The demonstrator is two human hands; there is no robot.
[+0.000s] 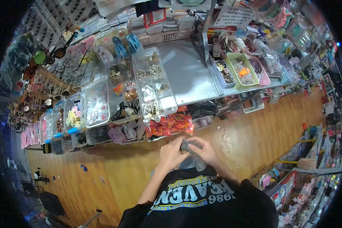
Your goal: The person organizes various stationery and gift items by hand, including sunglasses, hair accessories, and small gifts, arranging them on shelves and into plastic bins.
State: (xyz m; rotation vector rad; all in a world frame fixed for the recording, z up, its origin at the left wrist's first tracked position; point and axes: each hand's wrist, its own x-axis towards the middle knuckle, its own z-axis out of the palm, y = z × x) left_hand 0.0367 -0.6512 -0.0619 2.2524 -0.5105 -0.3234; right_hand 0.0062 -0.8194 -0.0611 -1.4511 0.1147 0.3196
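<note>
Close in front of my chest, both hands are around a dark grey, crumpled, cloth-like bundle (187, 145). My left hand (172, 152) wraps its left side with bent fingers. From the right, my right hand (205, 151) presses its fingers and thumb onto the bundle. My fingers cover part of it, so its exact kind does not show. Just beyond my hands, bright red-orange packets (170, 124) lie on a low shelf under the display.
Ahead stands a metal shelf (186, 70) with a clear compartment box (154, 81) of jewellery on its left. A yellow-green basket (242, 70) sits to the right. Wooden floor (117, 173) spreads below. Another goods rack (288, 190) stands at lower right.
</note>
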